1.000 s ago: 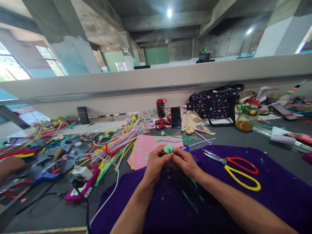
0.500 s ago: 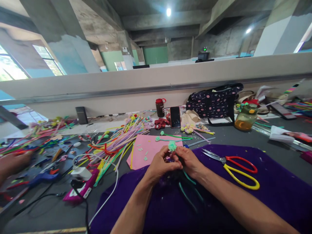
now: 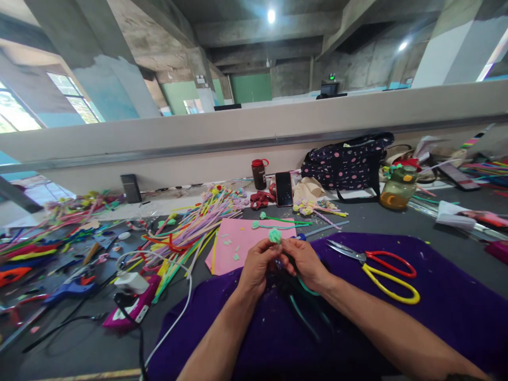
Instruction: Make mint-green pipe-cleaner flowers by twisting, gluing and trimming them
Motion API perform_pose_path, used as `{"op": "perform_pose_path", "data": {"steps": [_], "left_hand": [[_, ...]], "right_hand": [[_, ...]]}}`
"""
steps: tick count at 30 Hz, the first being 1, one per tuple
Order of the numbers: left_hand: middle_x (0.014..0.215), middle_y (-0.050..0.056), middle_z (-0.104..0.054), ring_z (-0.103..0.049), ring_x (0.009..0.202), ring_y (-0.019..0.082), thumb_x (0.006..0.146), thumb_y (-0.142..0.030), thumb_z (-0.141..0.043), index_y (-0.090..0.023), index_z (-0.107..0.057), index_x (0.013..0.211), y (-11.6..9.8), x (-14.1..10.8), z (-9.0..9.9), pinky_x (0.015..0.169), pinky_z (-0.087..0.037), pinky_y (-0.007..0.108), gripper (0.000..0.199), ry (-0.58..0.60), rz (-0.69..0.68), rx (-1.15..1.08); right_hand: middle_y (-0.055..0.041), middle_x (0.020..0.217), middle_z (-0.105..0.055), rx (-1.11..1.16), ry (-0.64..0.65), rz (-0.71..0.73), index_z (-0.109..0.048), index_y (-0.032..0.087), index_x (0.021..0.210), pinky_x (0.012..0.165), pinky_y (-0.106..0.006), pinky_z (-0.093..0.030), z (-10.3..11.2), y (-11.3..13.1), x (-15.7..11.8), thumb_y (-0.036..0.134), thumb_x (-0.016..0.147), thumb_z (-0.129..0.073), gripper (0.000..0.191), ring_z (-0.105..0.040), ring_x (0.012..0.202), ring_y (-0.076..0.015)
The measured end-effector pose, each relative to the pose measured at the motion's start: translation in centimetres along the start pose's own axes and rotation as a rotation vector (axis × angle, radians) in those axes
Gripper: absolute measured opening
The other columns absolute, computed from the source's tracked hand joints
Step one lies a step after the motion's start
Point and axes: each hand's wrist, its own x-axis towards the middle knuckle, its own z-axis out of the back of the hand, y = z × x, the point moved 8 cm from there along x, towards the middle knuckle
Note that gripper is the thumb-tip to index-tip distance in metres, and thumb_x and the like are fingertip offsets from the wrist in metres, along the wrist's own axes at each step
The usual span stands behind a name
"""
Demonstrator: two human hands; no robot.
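Observation:
Between my two hands is a small mint-green pipe-cleaner flower (image 3: 274, 236), its fluffy head upright above the fingertips. My left hand (image 3: 257, 263) pinches it from the left, fingers curled under the head. My right hand (image 3: 305, 259) grips it from the other side, thumb and fingers closed near its base, and a green stem (image 3: 307, 286) shows below that hand. Two more green flowers on stems lie on a pink sheet (image 3: 230, 251) just beyond. Scissors (image 3: 365, 258) with one red and one yellow handle rest, blades apart, on the purple cloth (image 3: 448, 296) to the right.
Colourful pipe cleaners (image 3: 206, 222) pile up left of the pink sheet. A magenta power strip (image 3: 137, 304) with a white cable lies nearer. At the back stand a dark bottle (image 3: 259, 175), a phone (image 3: 283, 189), a dotted bag (image 3: 345, 166) and a jug of amber liquid (image 3: 397, 193).
The flower head has shifted slightly left and down between my hands. A blurred hand of another person at the far left has gone out of view.

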Motion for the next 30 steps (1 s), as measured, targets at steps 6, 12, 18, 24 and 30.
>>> {"op": "perform_pose_path", "data": {"steps": [6,12,18,24,30], "left_hand": [[0.054,0.001,-0.058,-0.051,0.043,0.007,0.065,-0.029,-0.068,-0.011,-0.063,0.077,0.0,0.4,1.2,0.04,-0.028,0.017,0.022,-0.11,-0.042,0.023],[0.057,-0.003,-0.052,-0.048,0.048,0.005,0.06,-0.03,-0.073,-0.012,-0.06,0.069,-0.9,0.7,3.0,0.039,-0.027,0.014,0.024,-0.2,-0.028,-0.094],[0.053,-0.005,-0.05,-0.045,0.043,0.005,0.059,-0.032,-0.072,-0.013,-0.057,0.064,-0.3,0.9,2.9,0.043,-0.034,0.017,0.025,-0.124,0.023,-0.049],[0.052,-0.003,-0.053,-0.049,0.042,0.008,0.059,-0.03,-0.073,-0.013,-0.055,0.061,-0.4,0.3,1.7,0.043,-0.039,0.02,0.025,-0.108,0.007,-0.014],[0.063,0.0,-0.059,-0.053,0.047,0.009,0.062,-0.032,-0.07,-0.012,-0.064,0.081,-0.9,-0.1,0.8,0.046,-0.043,0.022,0.028,-0.075,-0.029,-0.029]], "right_hand": [[0.0066,0.045,-0.045,-0.126,-0.035,0.064,-0.048,0.016,0.06,0.032,-0.014,-0.025,0.0,0.2,-0.3,0.05,0.078,-0.051,0.039,-0.036,0.032,-0.003],[0.0025,0.058,-0.055,-0.121,0.057,0.053,-0.055,0.015,0.079,0.035,-0.015,-0.029,-0.9,0.1,-0.8,0.05,0.082,-0.045,0.036,-0.043,0.038,-0.005],[0.0051,0.057,-0.053,-0.138,0.065,0.052,-0.054,0.017,0.077,0.042,-0.018,-0.036,-1.1,0.4,-0.5,0.043,0.074,-0.059,0.027,-0.046,0.043,-0.0063],[0.006,0.056,-0.05,-0.153,0.102,0.096,-0.052,0.017,0.068,0.043,-0.019,-0.036,-1.3,0.5,-0.4,0.038,0.073,-0.061,0.023,-0.045,0.042,-0.0061],[0.0042,0.059,-0.054,-0.157,0.08,0.111,-0.052,0.016,0.07,0.043,-0.018,-0.033,-0.8,0.7,-0.2,0.041,0.078,-0.055,0.027,-0.046,0.043,-0.0056]]}}
